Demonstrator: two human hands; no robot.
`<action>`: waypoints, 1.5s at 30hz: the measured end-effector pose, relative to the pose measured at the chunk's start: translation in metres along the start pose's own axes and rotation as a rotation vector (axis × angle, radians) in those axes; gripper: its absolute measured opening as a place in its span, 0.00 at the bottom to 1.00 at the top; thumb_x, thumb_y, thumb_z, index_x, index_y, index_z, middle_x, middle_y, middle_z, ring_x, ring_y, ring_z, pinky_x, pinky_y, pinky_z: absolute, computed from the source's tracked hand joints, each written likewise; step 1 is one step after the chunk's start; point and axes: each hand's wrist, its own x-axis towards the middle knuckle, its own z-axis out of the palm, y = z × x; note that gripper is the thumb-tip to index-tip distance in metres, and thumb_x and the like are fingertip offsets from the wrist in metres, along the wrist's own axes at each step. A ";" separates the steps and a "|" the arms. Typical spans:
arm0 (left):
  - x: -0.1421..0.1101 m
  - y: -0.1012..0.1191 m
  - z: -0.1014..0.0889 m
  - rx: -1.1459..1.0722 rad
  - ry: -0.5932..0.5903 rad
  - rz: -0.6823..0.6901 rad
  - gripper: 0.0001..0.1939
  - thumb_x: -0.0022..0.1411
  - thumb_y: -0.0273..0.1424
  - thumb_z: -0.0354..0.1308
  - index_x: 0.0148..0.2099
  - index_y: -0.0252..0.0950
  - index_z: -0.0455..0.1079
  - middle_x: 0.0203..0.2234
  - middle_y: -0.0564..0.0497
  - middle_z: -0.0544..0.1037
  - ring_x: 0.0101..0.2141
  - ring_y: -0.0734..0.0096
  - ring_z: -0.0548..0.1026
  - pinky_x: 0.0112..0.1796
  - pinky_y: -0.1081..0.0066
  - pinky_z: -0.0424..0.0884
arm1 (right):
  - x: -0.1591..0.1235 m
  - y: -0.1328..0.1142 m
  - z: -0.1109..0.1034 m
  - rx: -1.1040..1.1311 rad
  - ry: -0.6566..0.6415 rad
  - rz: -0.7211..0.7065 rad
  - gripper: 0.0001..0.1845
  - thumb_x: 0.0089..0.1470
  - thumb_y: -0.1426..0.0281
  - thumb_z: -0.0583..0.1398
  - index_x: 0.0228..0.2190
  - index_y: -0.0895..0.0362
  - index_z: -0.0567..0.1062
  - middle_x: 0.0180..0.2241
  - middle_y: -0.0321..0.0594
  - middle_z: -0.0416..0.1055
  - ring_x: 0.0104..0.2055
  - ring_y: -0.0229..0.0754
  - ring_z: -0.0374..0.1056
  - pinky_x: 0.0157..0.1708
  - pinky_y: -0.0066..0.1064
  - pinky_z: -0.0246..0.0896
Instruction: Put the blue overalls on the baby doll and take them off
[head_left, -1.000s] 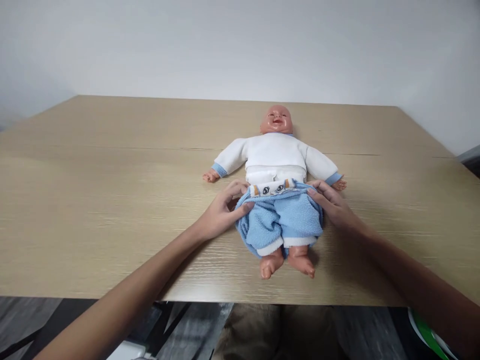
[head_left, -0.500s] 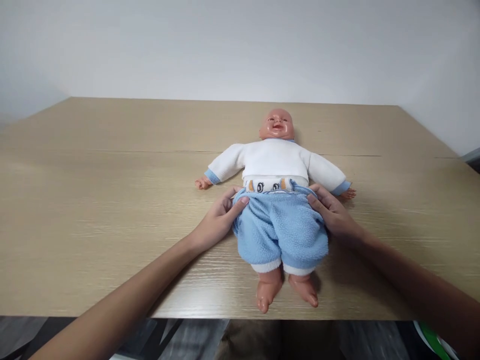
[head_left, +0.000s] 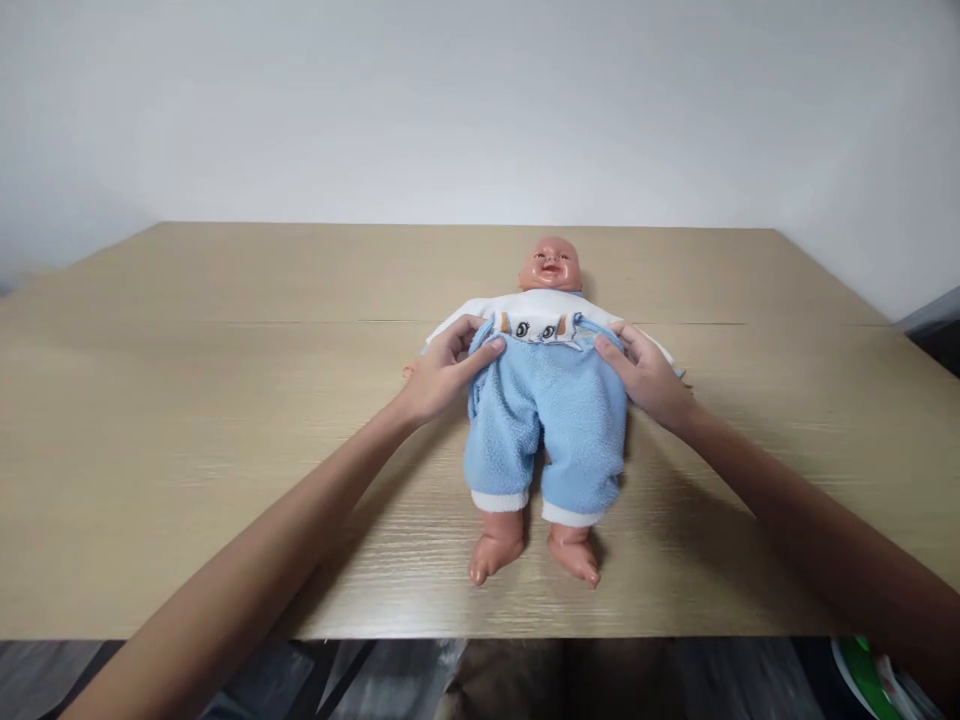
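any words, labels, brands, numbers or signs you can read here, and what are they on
No readable text anywhere in the picture.
Blue pants: a printed face with two eyes at the waist, no letters that I can make out.
White top: no lettering on the part that shows.
Green and white item below the table: too blurred and cut off to tell.

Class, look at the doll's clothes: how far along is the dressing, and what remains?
Looks done: the doll has its white top on, and both bare feet show below the cuffs of the blue trousers. In hand: the left hand and right hand hold the trousers' upper edge at the chest. Left, probably: settling that edge and letting go, as both hands are on it.
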 end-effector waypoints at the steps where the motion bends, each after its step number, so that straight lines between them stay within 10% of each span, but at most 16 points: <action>1: 0.001 -0.004 0.000 -0.006 0.000 -0.021 0.33 0.60 0.61 0.78 0.45 0.37 0.74 0.33 0.53 0.73 0.36 0.68 0.69 0.39 0.69 0.65 | 0.001 0.005 0.000 -0.025 -0.012 -0.004 0.33 0.60 0.33 0.69 0.41 0.50 0.78 0.38 0.37 0.76 0.44 0.48 0.70 0.47 0.37 0.67; 8: -0.001 -0.004 -0.004 0.091 -0.092 -0.087 0.31 0.63 0.61 0.75 0.40 0.36 0.76 0.31 0.53 0.72 0.33 0.69 0.67 0.35 0.69 0.61 | -0.006 0.001 -0.005 -0.028 -0.186 0.045 0.23 0.66 0.43 0.69 0.39 0.50 0.81 0.39 0.37 0.77 0.43 0.49 0.71 0.48 0.39 0.67; 18: 0.010 -0.012 0.001 0.127 -0.006 -0.053 0.33 0.65 0.64 0.71 0.39 0.36 0.75 0.30 0.54 0.71 0.32 0.69 0.66 0.34 0.70 0.60 | -0.003 0.016 -0.001 0.128 -0.057 0.230 0.29 0.51 0.41 0.78 0.37 0.50 0.81 0.37 0.34 0.81 0.43 0.48 0.75 0.52 0.40 0.75; 25: -0.009 -0.022 -0.017 0.080 -0.189 -0.031 0.27 0.68 0.57 0.73 0.45 0.36 0.80 0.44 0.45 0.79 0.48 0.56 0.76 0.52 0.61 0.72 | -0.015 0.019 0.011 0.486 -0.073 0.361 0.23 0.54 0.45 0.75 0.42 0.48 0.84 0.51 0.41 0.87 0.62 0.59 0.79 0.69 0.52 0.73; 33: -0.008 -0.034 0.000 -0.215 0.024 -0.103 0.29 0.67 0.58 0.75 0.45 0.41 0.69 0.32 0.56 0.71 0.31 0.71 0.65 0.35 0.71 0.63 | -0.008 0.021 0.001 0.447 -0.158 0.389 0.26 0.49 0.45 0.78 0.40 0.49 0.84 0.46 0.41 0.88 0.56 0.59 0.82 0.66 0.53 0.75; 45: -0.004 -0.035 0.001 -0.137 -0.048 -0.105 0.31 0.69 0.61 0.71 0.43 0.38 0.69 0.31 0.56 0.69 0.31 0.72 0.62 0.34 0.71 0.61 | -0.014 0.015 0.008 0.521 -0.031 0.348 0.20 0.54 0.50 0.75 0.43 0.47 0.84 0.49 0.40 0.88 0.63 0.61 0.79 0.66 0.51 0.76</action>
